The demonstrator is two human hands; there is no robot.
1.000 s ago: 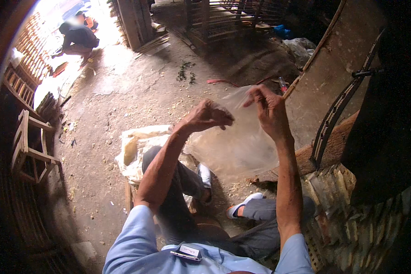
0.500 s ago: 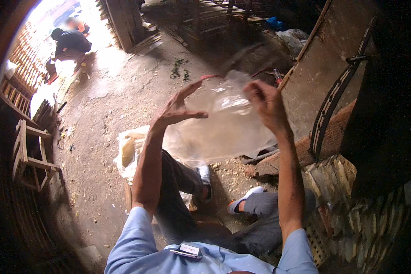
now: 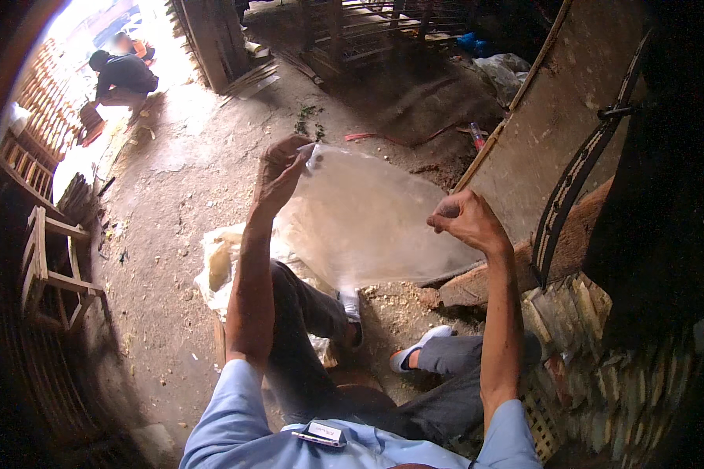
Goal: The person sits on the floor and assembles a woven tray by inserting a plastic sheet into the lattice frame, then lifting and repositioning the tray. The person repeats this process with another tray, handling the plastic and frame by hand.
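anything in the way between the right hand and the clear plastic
Nothing visible stands between them. The right hand shows in front of the right part of the clear plastic; whether its fingertips touch it can't be told. The left hand pinches the upper left corner, well off to the side.

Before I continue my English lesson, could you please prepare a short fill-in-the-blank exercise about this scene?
1. The person's ____ hand grips the clear plastic near its upper corner.
2. The shirt sleeves are light ____.
3. The wooden stool stands on the picture's ____ side.
Missing words: left; blue; left.
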